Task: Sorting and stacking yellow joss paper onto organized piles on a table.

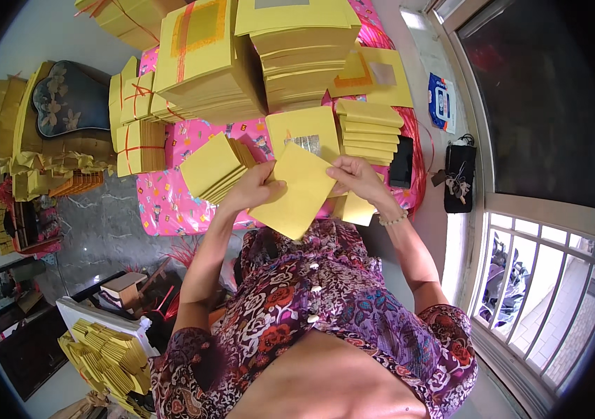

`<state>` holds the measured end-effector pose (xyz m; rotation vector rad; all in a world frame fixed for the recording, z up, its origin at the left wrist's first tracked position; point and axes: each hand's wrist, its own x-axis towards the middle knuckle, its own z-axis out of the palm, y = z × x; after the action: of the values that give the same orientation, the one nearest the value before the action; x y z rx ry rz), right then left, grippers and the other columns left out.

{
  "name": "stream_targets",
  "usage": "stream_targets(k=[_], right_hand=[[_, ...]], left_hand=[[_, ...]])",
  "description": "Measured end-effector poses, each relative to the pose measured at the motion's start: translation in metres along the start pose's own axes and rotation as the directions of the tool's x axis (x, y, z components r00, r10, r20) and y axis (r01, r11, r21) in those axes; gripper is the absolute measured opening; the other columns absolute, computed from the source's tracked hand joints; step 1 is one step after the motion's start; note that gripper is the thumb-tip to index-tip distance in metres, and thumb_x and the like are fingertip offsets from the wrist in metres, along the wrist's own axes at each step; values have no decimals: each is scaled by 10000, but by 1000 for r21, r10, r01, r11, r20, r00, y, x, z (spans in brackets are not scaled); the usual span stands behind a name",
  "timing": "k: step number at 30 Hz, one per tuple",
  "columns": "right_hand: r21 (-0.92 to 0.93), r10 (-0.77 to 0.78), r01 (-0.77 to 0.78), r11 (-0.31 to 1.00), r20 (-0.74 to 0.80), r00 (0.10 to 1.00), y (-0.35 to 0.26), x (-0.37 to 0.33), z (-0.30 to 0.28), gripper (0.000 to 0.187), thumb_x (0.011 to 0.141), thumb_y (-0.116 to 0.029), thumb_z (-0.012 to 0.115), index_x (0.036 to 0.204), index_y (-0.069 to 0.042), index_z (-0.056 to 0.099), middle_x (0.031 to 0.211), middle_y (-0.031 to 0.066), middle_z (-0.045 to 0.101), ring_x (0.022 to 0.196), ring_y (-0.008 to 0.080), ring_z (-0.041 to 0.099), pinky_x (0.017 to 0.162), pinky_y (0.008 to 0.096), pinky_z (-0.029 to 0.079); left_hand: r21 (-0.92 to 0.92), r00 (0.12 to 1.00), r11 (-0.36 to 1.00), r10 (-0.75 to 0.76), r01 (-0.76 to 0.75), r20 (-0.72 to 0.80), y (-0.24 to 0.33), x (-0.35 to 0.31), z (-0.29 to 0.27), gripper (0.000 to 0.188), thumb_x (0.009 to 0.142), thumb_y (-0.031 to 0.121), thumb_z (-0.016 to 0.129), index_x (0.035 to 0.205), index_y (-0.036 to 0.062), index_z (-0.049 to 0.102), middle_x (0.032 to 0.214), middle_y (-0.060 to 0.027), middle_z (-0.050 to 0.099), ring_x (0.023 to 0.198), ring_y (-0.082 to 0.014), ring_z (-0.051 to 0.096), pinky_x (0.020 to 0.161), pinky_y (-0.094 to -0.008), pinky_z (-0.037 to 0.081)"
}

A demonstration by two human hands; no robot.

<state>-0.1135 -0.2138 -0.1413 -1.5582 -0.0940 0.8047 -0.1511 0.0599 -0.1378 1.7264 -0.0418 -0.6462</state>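
Between my two hands is a yellow paper sheet (297,195), tilted so one corner points toward me. My left hand (254,188) pinches its left corner, and my right hand (359,180) grips the upper right edge. Whether it is one layer or a folded piece, I cannot tell. Just beyond it a yellow sheet with a silver patch (303,144) lies on the pink patterned table cover (171,202). A fanned stack of folded yellow paper (215,167) is next to my left hand. Past my right hand sits another pile of folded yellow paper (368,133).
Tall yellow paper stacks (206,87) rise at the back of the table, beside bundles tied with red string (141,148). A black phone (401,162) lies near the right edge. On the ledge are a wipes pack (442,103) and keys on a black pouch (459,185). A barred window (542,293) is at right.
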Motion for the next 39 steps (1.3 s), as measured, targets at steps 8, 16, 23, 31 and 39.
stream_targets(k=[8, 16, 23, 31, 39], right_hand=[[44, 83, -79, 996, -90, 993, 17, 4, -11, 151, 913, -206, 620, 917, -58, 590, 817, 5, 639, 706, 72, 638, 587, 207, 527], [502, 178, -14, 865, -281, 943, 56, -4, 11, 205, 911, -237, 625, 1036, -78, 590, 942, 13, 627, 814, 140, 663, 637, 257, 545], [-155, -160, 62, 986, -768, 620, 181, -23, -62, 296, 869, -266, 664, 1014, -29, 562, 872, 44, 612, 748, 146, 608, 641, 293, 523], [-375, 55, -498, 782, -754, 655, 209, -17, -53, 528, 744, -357, 726, 1096, 5, 571, 1027, 214, 650, 908, 328, 650, 772, 385, 499], [-255, -97, -76, 964, -603, 792, 168, -46, -85, 370, 805, -115, 665, 1156, -43, 575, 1010, 168, 674, 961, 252, 655, 812, 344, 504]], left_hand=[[-38, 997, 997, 70, -71, -21, 22, 45, -27, 310, 857, 203, 670, 1087, 12, 585, 860, -53, 636, 732, -90, 590, 624, -245, 478], [-424, 992, 902, 32, -83, -126, -8, 79, -3, 464, 844, 87, 663, 1249, 16, 448, 1060, -95, 635, 929, -145, 622, 789, -296, 515], [45, 1000, 999, -6, 7, -19, -22, 104, -33, 602, 818, 57, 654, 1339, -50, 373, 1237, -139, 552, 1107, -186, 545, 944, -284, 428], [368, 985, 930, -78, 17, 151, -23, 130, -31, 656, 762, 168, 715, 1337, 42, 424, 1254, -123, 560, 1100, -215, 558, 939, -306, 430], [785, 875, 595, 458, -172, -155, -27, 110, 6, 566, 720, 157, 674, 1256, 100, 504, 1155, -153, 538, 1069, -338, 492, 932, -460, 379]])
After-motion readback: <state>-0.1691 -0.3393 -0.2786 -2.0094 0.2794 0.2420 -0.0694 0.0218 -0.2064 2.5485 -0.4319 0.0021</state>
